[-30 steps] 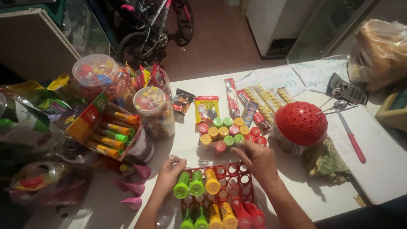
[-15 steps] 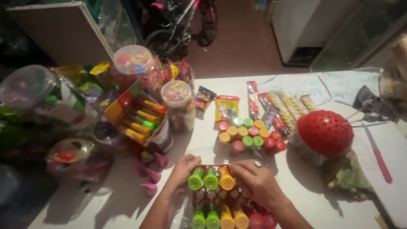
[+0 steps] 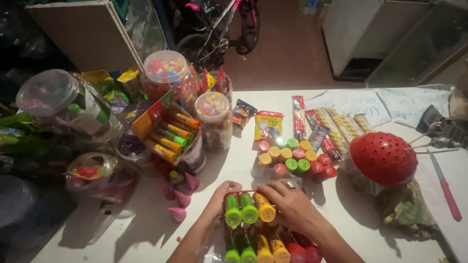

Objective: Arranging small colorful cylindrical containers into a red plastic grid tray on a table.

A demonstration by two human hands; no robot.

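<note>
My left hand (image 3: 220, 200) and my right hand (image 3: 290, 203) rest on either side of a red plastic rack (image 3: 234, 193) at the near edge of the white table (image 3: 234, 160). Green tubes (image 3: 241, 210) and a yellow tube (image 3: 263, 208) with round caps lie in the rack's top row, and both hands touch them. Further green, yellow and red tubes (image 3: 273, 246) fill the row below. Just beyond my right hand stands a loose cluster of small round-capped pots (image 3: 295, 156) in red, yellow and green.
Clear candy jars (image 3: 168, 80) and a lidded jar (image 3: 213, 119) stand at the left, with an open box of coloured tubes (image 3: 168, 132). A red perforated dome (image 3: 383, 158) sits right. Flat snack packets (image 3: 321, 126), a red-handled knife (image 3: 444, 185) and pink cones (image 3: 178, 199) lie around.
The view has shifted down and closer. Both hands drew together around the rack's top row; the right hand has come in over the yellow tube.
</note>
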